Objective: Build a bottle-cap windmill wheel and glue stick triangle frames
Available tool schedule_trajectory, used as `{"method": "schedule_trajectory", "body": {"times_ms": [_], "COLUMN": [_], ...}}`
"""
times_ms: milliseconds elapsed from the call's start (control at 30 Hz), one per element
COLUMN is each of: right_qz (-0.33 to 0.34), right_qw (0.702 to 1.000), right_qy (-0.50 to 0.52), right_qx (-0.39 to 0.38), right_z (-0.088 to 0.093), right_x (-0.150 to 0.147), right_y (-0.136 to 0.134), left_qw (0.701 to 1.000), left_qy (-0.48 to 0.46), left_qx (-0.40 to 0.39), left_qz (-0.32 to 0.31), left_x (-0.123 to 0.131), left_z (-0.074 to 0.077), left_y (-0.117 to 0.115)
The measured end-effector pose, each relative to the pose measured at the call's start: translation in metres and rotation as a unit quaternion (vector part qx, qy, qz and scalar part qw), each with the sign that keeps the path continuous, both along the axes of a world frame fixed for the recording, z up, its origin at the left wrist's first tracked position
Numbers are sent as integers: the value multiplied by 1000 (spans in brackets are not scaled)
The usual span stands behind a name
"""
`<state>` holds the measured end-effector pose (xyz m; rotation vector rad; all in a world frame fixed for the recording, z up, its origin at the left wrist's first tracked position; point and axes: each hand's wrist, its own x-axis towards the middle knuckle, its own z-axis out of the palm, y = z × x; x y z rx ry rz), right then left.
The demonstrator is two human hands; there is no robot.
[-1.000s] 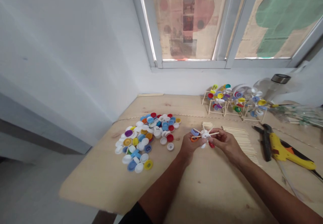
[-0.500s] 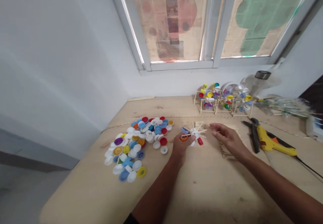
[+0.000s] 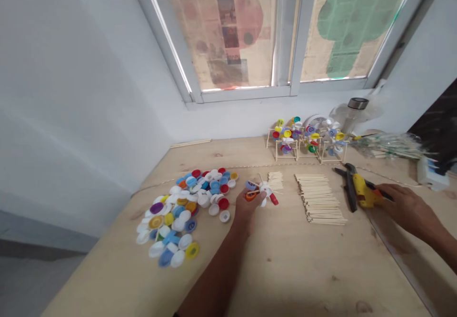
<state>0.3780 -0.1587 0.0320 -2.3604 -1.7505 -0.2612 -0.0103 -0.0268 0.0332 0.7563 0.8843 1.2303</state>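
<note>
Between pinched left fingers (image 3: 260,198): round white hub (image 3: 264,188), some wooden spokes (image 3: 253,183) capped, others bare — right fingers (image 3: 392,191) cover a yellow glue gun (image 3: 360,189), grip unclear.

Near tabletop (image 3: 285,274) gives passage; caps (image 3: 184,216) block left, glue gun (image 3: 361,191) right.

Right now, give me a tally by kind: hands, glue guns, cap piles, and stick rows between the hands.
Hands: 2 (left hand, right hand)
Yellow-and-black glue gun: 1
Cap pile: 1
Stick rows: 2 (small row, large row)
Total: 6
</note>
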Motion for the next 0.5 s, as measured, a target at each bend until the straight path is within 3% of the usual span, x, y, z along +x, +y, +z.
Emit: {"method": "schedule_trajectory", "body": {"times_ms": [200, 367, 433, 500], "right_qz": [34, 41, 60, 36], "right_qw": [996, 994, 994, 998], "right_qy": [-69, -79, -68, -53], "right_qx": [-38, -71, -62, -15], "right_z": [-21, -19, -17, -14], "right_x": [5, 6, 7, 7], "right_y": [-6, 2, 3, 3], "left_qw": [1000, 999, 999, 997], "left_qy": [9, 26, 38, 54], "left_qx": [5, 4, 12, 29], "left_qz": [1, 21, 30, 36], "left_x": [-2, 0, 1, 1], "left_z": [-2, -3, -3, -3], "left_y": [-1, 2, 4, 5]}}
